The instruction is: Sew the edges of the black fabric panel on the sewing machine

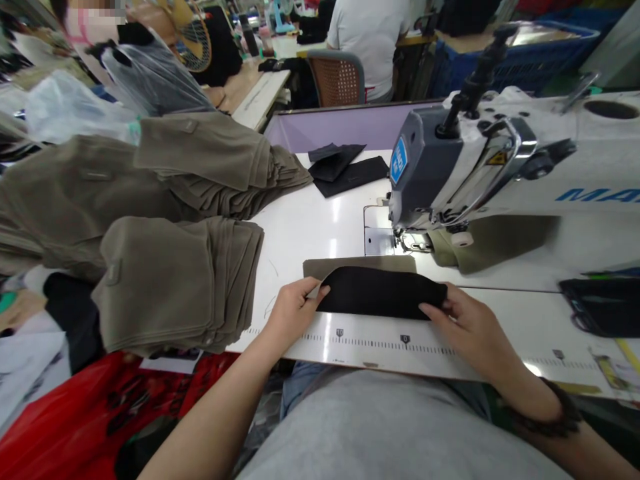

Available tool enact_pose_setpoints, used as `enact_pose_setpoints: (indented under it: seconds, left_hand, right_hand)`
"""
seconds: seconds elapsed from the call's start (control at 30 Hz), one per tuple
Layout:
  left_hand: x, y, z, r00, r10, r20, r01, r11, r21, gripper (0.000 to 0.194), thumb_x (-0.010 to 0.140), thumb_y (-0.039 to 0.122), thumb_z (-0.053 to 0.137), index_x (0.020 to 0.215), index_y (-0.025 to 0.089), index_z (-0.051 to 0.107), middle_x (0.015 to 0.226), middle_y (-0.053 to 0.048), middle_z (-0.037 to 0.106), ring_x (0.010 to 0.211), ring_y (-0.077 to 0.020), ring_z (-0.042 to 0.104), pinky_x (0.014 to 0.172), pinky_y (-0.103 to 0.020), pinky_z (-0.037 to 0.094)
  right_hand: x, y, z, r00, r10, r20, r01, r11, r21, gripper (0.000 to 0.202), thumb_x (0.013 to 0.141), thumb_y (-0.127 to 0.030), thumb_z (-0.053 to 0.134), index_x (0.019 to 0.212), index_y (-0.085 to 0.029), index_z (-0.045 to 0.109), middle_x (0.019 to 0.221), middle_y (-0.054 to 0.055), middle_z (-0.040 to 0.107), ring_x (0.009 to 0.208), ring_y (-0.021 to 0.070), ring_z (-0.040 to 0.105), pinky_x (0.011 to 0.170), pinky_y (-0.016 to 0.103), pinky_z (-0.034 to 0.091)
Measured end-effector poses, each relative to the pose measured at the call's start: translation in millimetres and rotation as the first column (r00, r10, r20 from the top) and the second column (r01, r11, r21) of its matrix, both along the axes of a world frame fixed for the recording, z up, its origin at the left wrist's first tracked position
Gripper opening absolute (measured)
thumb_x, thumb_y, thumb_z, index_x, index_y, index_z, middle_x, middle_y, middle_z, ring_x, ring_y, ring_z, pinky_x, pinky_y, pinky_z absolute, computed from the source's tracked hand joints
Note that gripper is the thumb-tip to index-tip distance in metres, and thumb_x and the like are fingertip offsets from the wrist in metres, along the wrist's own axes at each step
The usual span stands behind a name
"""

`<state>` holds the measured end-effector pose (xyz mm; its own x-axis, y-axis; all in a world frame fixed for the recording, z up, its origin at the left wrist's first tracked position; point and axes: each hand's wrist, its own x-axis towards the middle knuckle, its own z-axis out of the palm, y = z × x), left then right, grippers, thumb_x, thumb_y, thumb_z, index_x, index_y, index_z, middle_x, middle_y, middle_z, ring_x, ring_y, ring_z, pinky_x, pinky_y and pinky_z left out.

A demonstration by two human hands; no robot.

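Pinching opposite ends of a black fabric piece [381, 292], the left hand [293, 308] grips its 9 o'clock end and the right hand [467, 323] its 3 o'clock end. It lies on an olive fabric strip [357, 265] on the white worktop [310, 227], at 6 o'clock from the sewing machine [450, 170]. Stacked olive garments [175, 280] sit at 9 o'clock.

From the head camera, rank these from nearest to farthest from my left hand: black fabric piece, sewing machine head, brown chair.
From the left hand:
1. Black fabric piece, gripped at its left end.
2. Sewing machine head, up right.
3. Brown chair, far back.
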<state>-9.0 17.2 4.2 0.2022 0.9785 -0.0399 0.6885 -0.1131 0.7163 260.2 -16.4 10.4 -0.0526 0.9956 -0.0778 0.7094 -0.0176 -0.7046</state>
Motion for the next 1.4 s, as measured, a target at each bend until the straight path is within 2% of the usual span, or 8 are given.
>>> enact_pose_setpoints:
  seconds: [0.07, 0.17, 0.23, 0.37, 0.53, 0.7, 0.93, 1.4]
  left_hand:
    - [2.0, 2.0, -2.4, 0.997, 0.076, 0.021, -0.075, 0.997, -0.036, 0.03, 0.085, 0.034, 0.042, 0.07, 0.014, 0.06, 0.062, 0.001, 0.057, 0.062, -0.0137, 0.054, 0.058, -0.023, 0.041]
    - [3.7, 3.9, -6.2, 0.99, 0.118, 0.071, -0.115, 0.992, -0.041, 0.026, 0.084, 0.034, 0.045, 0.081, 0.015, 0.062, 0.073, 0.0, 0.063, 0.069, -0.016, 0.058, 0.063, -0.026, 0.045]
    - [2.8, 3.6, -8.1, 0.987, 0.143, 0.07, -0.144, 0.99, 0.012, 0.024, 0.082, 0.031, 0.05, 0.099, 0.016, 0.059, 0.08, -0.001, 0.065, 0.073, -0.0164, 0.059, 0.066, -0.027, 0.046]
    - [-4.8, -2.1, -10.1, 0.99, 0.135, 0.031, -0.138, 0.987, 0.089, 0.063, 0.078, 0.029, 0.057, 0.133, 0.016, 0.029, 0.07, 0.002, 0.06, 0.05, -0.0107, 0.053, 0.051, -0.022, 0.044]
    - [-11.9, -6.0, -10.1, 0.998, -0.064, -0.019, 0.067, 0.961, 0.268, 0.033, 0.084, 0.021, 0.049, 0.117, 0.021, 0.052, 0.088, -0.003, 0.059, 0.075, -0.0122, 0.057, 0.066, -0.022, 0.047]
    - [-7.1, -1.7, -9.8, 0.996, -0.042, -0.075, 0.063, 0.949, 0.309, 0.025, 0.085, 0.016, 0.045, 0.1, 0.02, 0.064, 0.066, 0.0, 0.05, 0.057, -0.0097, 0.049, 0.05, -0.019, 0.043]
    - [-5.9, 0.7, -11.9, 0.987, -0.007, -0.159, 0.059, 0.943, 0.327, 0.024, 0.084, 0.017, 0.047, 0.102, 0.014, 0.063, 0.072, -0.003, 0.054, 0.065, -0.0117, 0.053, 0.06, -0.021, 0.047]
    - [-6.3, 5.5, -10.5, 0.979, -0.004, -0.204, 0.072, 0.942, 0.327, 0.026, 0.085, 0.019, 0.044, 0.103, 0.015, 0.063, 0.071, -0.002, 0.055, 0.063, -0.0115, 0.054, 0.06, -0.02, 0.047]
  right_hand:
    - [-6.5, 6.2, -4.5, 0.993, -0.087, -0.086, 0.09, 0.995, 0.035, 0.049, 0.079, -0.038, 0.05, 0.121, -0.017, 0.039, 0.072, 0.002, 0.065, 0.063, 0.0179, 0.061, 0.059, 0.03, 0.046]
    - [-8.1, 10.0, -9.6, 0.985, -0.064, -0.157, 0.075, 0.995, 0.066, 0.06, 0.08, -0.034, 0.05, 0.132, -0.019, 0.023, 0.071, -0.001, 0.064, 0.06, 0.015, 0.059, 0.057, 0.028, 0.045]
    - [-6.4, 10.8, -11.7, 0.995, -0.032, -0.098, 0.042, 0.994, 0.097, 0.045, 0.081, -0.033, 0.049, 0.122, -0.02, 0.038, 0.064, -0.003, 0.059, 0.054, 0.0129, 0.055, 0.053, 0.026, 0.042]
    - [-4.7, 13.2, -12.0, 0.998, -0.026, 0.055, 0.018, 0.99, 0.142, 0.016, 0.08, -0.034, 0.048, 0.083, -0.021, 0.058, 0.062, -0.002, 0.059, 0.052, 0.0116, 0.051, 0.051, 0.025, 0.039]
    - [-7.4, 14.7, -9.4, 0.996, -0.031, 0.088, 0.02, 0.991, 0.129, 0.02, 0.08, -0.034, 0.047, 0.088, -0.02, 0.06, 0.061, -0.002, 0.058, 0.05, 0.0119, 0.05, 0.049, 0.026, 0.039]
    - [-9.7, 17.0, -13.0, 0.994, -0.038, 0.099, 0.023, 0.989, 0.147, 0.021, 0.08, -0.031, 0.046, 0.093, -0.02, 0.059, 0.061, -0.002, 0.054, 0.05, 0.012, 0.049, 0.049, 0.026, 0.038]
    - [-10.3, 22.6, -17.0, 0.994, -0.022, 0.103, 0.009, 0.992, 0.126, 0.023, 0.082, -0.028, 0.045, 0.099, -0.019, 0.058, 0.071, 0.0, 0.056, 0.059, 0.0128, 0.052, 0.055, 0.027, 0.041]
    - [-12.5, 26.8, -16.4, 0.99, -0.027, 0.138, 0.011, 0.993, 0.119, 0.022, 0.082, -0.024, 0.044, 0.099, -0.019, 0.056, 0.078, 0.002, 0.057, 0.064, 0.0134, 0.053, 0.059, 0.027, 0.042]
